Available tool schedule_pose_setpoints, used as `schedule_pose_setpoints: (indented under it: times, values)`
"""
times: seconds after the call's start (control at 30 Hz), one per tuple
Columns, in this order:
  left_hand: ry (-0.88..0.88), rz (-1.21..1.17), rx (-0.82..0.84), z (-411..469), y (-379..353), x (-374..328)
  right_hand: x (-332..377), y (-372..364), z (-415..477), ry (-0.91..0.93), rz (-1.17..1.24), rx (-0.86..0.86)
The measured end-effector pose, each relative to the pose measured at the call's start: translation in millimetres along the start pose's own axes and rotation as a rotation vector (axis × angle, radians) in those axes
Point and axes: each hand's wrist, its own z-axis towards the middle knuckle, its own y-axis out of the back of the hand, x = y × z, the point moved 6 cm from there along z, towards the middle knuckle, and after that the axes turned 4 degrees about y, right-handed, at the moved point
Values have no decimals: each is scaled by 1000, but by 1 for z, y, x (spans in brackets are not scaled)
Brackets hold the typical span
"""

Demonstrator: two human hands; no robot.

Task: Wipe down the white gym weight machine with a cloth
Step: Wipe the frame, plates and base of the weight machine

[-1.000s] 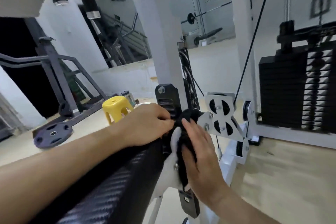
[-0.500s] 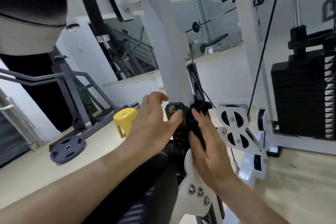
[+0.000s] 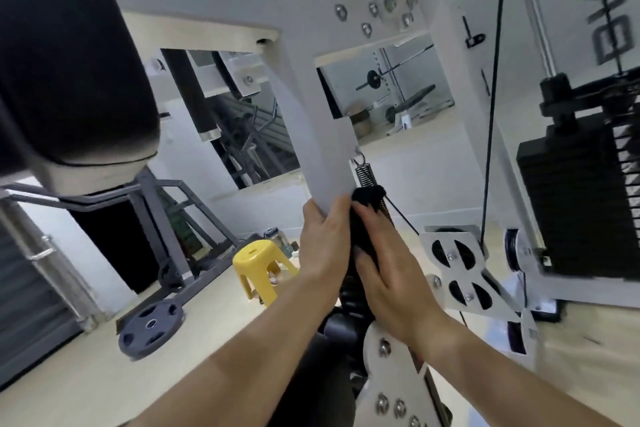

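Wiping the white upright [image 3: 322, 149]: left fingers [image 3: 311, 218] clasping its edge, right fingers [image 3: 372, 218] flat, pressing black cloth [image 3: 362, 236]; spring [image 3: 363, 173] just above them. Next, probably: slide cloth upward.

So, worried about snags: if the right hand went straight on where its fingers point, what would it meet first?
Probably the coil spring just above the black cloth that the right hand presses against the white post; depth is unclear.
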Motion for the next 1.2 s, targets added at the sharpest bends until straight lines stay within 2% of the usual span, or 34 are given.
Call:
schedule_pose_setpoints:
  times: [0.13,0.23,0.37,0.47,0.57,0.63,0.7,0.83,0.9,0.97,1.07,1.13,1.2]
  values:
    - [-26,-68,35,5,0,-1,17,-2,48,69,-120,131]
    - [-15,-10,12,7,4,0,30,0,93,165,-242,122]
    - [-7,73,-59,8,9,0,26,2,101,182,-139,83]
    - [-6,134,-96,5,9,-10,2,6,73,214,-76,225]
    - [-12,325,-123,1,1,-25,-10,11,75,284,-128,325]
    - [-65,340,-215,-2,-1,-46,1,12,100,407,-296,278]
    - [-206,347,-366,-7,3,-83,21,12,137,496,-418,228]
    - [-550,945,-652,-7,1,-181,47,14,212,509,-390,190]
    - [-627,1257,-806,-5,-4,-218,49,11,220,497,-296,173]
    - [-663,1578,-859,3,-7,-243,45,10,207,498,-212,155]
    - [-404,1855,-782,26,17,-270,33,9,180,528,-254,168]
    - [-235,1912,-723,36,32,-289,36,14,185,557,-302,131]
    - [-171,1970,-675,43,38,-301,46,17,209,535,-306,118]
